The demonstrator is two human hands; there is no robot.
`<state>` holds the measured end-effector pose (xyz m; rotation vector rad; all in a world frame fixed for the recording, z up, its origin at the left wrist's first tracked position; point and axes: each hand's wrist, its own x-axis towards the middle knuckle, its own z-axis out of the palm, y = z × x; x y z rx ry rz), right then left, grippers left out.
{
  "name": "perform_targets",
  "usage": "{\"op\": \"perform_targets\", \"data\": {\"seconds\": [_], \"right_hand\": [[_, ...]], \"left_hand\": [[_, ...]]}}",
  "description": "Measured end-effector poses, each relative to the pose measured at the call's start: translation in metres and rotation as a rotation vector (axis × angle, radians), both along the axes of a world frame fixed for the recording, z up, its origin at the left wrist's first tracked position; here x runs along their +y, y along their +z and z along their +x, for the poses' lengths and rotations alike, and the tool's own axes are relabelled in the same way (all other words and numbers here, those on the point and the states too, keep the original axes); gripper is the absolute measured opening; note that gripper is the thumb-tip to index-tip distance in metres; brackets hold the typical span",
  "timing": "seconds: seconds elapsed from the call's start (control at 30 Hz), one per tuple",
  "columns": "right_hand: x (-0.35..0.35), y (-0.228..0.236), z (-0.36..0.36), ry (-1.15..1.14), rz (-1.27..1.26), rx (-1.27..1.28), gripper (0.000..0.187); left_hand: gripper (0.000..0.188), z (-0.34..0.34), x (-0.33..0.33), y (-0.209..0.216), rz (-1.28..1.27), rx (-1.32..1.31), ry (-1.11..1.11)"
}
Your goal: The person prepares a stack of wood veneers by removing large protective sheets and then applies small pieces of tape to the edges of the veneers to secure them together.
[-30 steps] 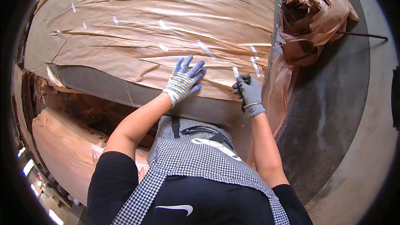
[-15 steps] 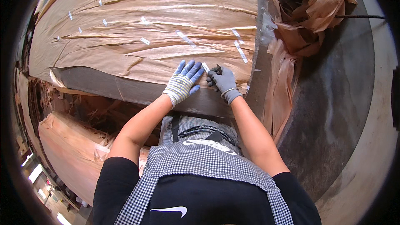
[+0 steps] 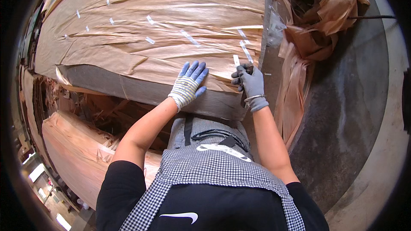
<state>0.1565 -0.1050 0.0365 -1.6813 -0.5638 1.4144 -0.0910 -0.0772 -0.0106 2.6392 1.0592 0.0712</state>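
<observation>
While the left hand (image 3: 188,84), in a striped glove with blue fingers, lies palm down and open with its fingers slightly spread, the right hand (image 3: 253,84), in a grey glove, is closed with a short white strip (image 3: 236,60) gripped at its fingertips. The strip points up and away from the person, over the right part of a creased, light-brown sheet (image 3: 128,53); whether it touches the sheet cannot be told. A dark object (image 3: 250,70) also shows within the right hand's grip, too covered to make out. The left hand rests on the sheet's near edge, beside a dark grey board (image 3: 100,81) that shows below it. Several white tape pieces (image 3: 189,38) are scattered across the sheet, some just beyond the right hand. Crumpled brown sheets (image 3: 314,45) are bunched at the upper right, near some clear plastic (image 3: 276,32), and a pale brown stack (image 3: 77,149) lies at the lower left.
</observation>
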Motion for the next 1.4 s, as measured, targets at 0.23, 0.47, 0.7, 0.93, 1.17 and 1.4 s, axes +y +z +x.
{"op": "perform_targets", "data": {"seconds": [0.23, 0.47, 0.7, 0.93, 1.17, 1.4], "right_hand": [[-0.001, -0.048, 0.047, -0.101, -0.059, -0.099, 0.012], [-0.001, -0.009, -0.001, 0.130, 0.108, -0.344, 0.009], [0.011, -0.032, -0.054, 0.247, -0.109, -0.039, 0.016], [0.011, -0.043, -0.043, 0.292, -0.183, -0.032, 0.017], [-0.002, -0.046, -0.057, 0.524, 0.041, -0.719, 0.020], [0.010, -0.010, -0.019, 0.656, -0.036, -1.093, 0.014]], "left_hand": [[0.066, 0.003, 0.004, 0.000, 0.012, -0.005, 0.024], [0.065, 0.004, 0.003, -0.008, -0.011, 0.008, 0.027], [0.070, 0.000, 0.000, -0.009, -0.033, -0.053, 0.040], [0.056, 0.002, 0.005, -0.013, 0.051, -0.189, 0.038], [0.056, 0.009, -0.002, -0.014, 0.045, -0.067, -0.047], [0.053, 0.014, 0.000, -0.006, 0.016, -0.057, -0.033]]}}
